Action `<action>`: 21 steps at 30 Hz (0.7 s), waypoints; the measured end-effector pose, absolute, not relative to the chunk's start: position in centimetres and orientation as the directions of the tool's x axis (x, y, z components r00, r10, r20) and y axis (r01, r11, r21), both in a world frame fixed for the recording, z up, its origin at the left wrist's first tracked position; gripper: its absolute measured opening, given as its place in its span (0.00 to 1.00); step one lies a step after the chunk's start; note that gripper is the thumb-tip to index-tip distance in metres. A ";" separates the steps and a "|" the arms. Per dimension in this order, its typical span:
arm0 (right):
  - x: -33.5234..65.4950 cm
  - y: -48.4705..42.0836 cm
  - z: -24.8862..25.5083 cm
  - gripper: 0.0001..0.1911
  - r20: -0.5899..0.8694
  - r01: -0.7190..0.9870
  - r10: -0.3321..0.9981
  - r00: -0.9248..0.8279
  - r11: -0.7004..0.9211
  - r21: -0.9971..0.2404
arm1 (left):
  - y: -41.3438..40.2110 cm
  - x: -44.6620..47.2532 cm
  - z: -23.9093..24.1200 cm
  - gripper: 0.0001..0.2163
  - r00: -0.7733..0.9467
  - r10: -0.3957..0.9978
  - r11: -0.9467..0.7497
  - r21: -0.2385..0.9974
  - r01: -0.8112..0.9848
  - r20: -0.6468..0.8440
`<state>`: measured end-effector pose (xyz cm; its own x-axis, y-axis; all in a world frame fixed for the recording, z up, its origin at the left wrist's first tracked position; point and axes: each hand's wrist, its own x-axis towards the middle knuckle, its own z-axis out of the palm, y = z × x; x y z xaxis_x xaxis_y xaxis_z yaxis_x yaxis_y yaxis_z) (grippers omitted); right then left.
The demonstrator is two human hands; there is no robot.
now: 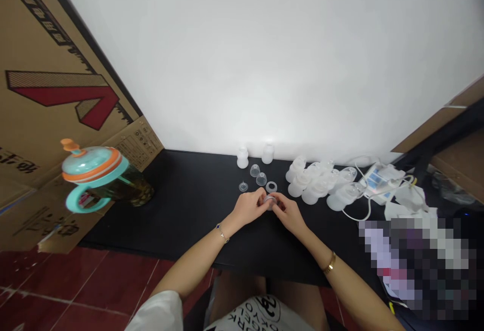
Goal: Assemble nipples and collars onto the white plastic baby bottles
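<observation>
My left hand (249, 206) and my right hand (288, 213) meet at the middle of the black table, fingers closed on a small translucent bottle cap (269, 202); its details are partly hidden by the fingers. Just beyond them lies a ring-shaped collar (271, 187) with a dark centre. Two clear dome caps, one nearer (261, 179) and one farther (254, 171), lie behind it. To the left is a clear nipple (243, 186) with a flat base. Two small white bottles, left (242, 158) and right (267, 153), stand by the wall.
Several capped translucent bottles (310, 190) cluster at the right, beside a white cable (361, 219) and white papers (408, 202). A teal-and-orange lidded jug (93, 170) stands at the left before a cardboard box (49, 119). A pixelated area covers the right front.
</observation>
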<state>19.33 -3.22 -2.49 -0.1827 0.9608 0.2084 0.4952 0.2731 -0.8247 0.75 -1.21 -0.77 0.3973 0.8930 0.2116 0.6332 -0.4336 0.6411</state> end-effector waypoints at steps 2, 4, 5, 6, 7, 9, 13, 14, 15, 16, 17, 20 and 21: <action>19.3 -3.2 -2.4 0.15 0.209 0.501 0.962 -0.176 0.271 -0.822 | -1.2 0.7 -0.7 0.10 0.399 0.891 -0.437 0.641 0.631 0.215; 19.3 -3.3 -2.3 0.15 0.205 0.506 0.964 -0.172 0.265 -0.821 | -1.3 0.7 -0.6 0.10 0.402 0.890 -0.438 0.641 0.630 0.214; 19.3 -3.3 -2.2 0.15 0.203 0.507 0.964 -0.169 0.262 -0.821 | -1.3 0.7 -0.6 0.10 0.404 0.890 -0.439 0.642 0.629 0.213; 19.3 -3.3 -2.2 0.14 0.201 0.507 0.965 -0.167 0.259 -0.822 | -1.3 0.7 -0.6 0.10 0.404 0.890 -0.439 0.643 0.628 0.212; 19.2 -3.3 -2.2 0.14 0.199 0.505 0.966 -0.166 0.257 -0.824 | -1.3 0.7 -0.6 0.10 0.406 0.889 -0.439 0.644 0.627 0.211; 19.2 -3.3 -2.2 0.14 0.196 0.503 0.967 -0.166 0.254 -0.826 | -1.3 0.7 -0.5 0.09 0.408 0.888 -0.439 0.645 0.625 0.210; 19.2 -3.3 -2.2 0.14 0.183 0.500 0.970 -0.163 0.241 -0.832 | -1.4 0.7 -0.4 0.09 0.417 0.886 -0.440 0.652 0.617 0.202; 19.2 -3.3 -2.2 0.13 0.181 0.499 0.970 -0.161 0.238 -0.833 | -1.4 0.7 -0.4 0.08 0.420 0.885 -0.441 0.655 0.614 0.202; 19.2 -3.2 -2.3 0.13 0.181 0.499 0.971 -0.159 0.237 -0.834 | -1.4 0.7 -0.4 0.08 0.422 0.883 -0.443 0.656 0.611 0.204; 19.2 -3.2 -2.3 0.13 0.182 0.498 0.971 -0.157 0.237 -0.834 | -1.4 0.7 -0.3 0.08 0.425 0.881 -0.447 0.657 0.607 0.206; 19.2 -3.2 -2.3 0.13 0.185 0.497 0.971 -0.155 0.238 -0.834 | -1.4 0.7 -0.3 0.09 0.427 0.880 -0.449 0.658 0.605 0.209; 19.2 -3.3 -2.4 0.13 0.187 0.490 0.970 -0.156 0.240 -0.838 | -1.4 0.8 -0.4 0.09 0.430 0.877 -0.457 0.656 0.601 0.217; 19.2 -3.3 -2.4 0.14 0.187 0.489 0.970 -0.155 0.240 -0.839 | -1.4 0.8 -0.4 0.09 0.430 0.876 -0.459 0.655 0.600 0.219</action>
